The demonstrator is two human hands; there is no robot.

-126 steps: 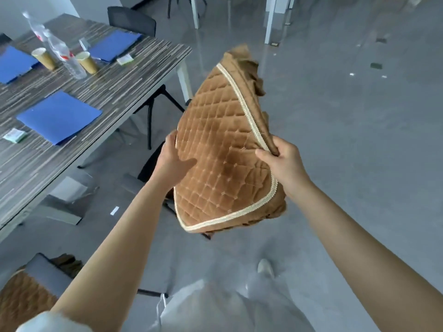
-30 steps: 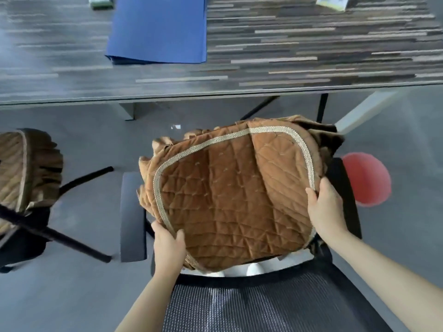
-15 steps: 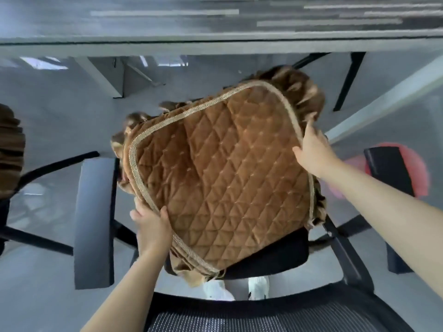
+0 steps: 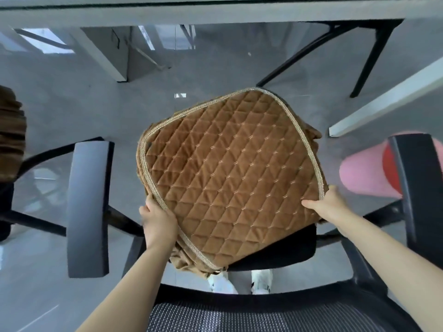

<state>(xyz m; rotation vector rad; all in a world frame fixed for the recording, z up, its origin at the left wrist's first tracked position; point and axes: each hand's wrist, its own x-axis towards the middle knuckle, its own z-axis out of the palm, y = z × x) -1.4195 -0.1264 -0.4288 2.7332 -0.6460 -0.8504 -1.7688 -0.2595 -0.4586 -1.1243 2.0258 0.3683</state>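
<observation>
Head view, looking down. Grips the near-left edge of the brown quilted cushion (image 4: 230, 173) with the left hand (image 4: 158, 221), thumb up along the beige piping, fingers tucked out of sight beneath the fabric. Grasps the near-right edge with the right hand (image 4: 332, 207), thumb laid flat on the quilted top, the other fingers wrapped round behind the rim. Holds the cushion askew over the black chair seat (image 4: 282, 250), covering most of it, with a bunch of ruffle hanging at the near-left corner; touching the seat or just above it, cannot tell. Flanked by the left armrest (image 4: 87, 207) and the right armrest (image 4: 417, 188), both apart from the cushion. Nearest of all, the mesh backrest (image 4: 251, 317); just beyond it, below the seat, white shoes (image 4: 262, 280) on the grey floor (image 4: 203, 68). Far across the top, the table edge (image 4: 215, 10). At the left border, a second brown cushion (image 4: 10, 135); on the right, partly behind the armrest, a pink and red round shape (image 4: 366, 173).
</observation>
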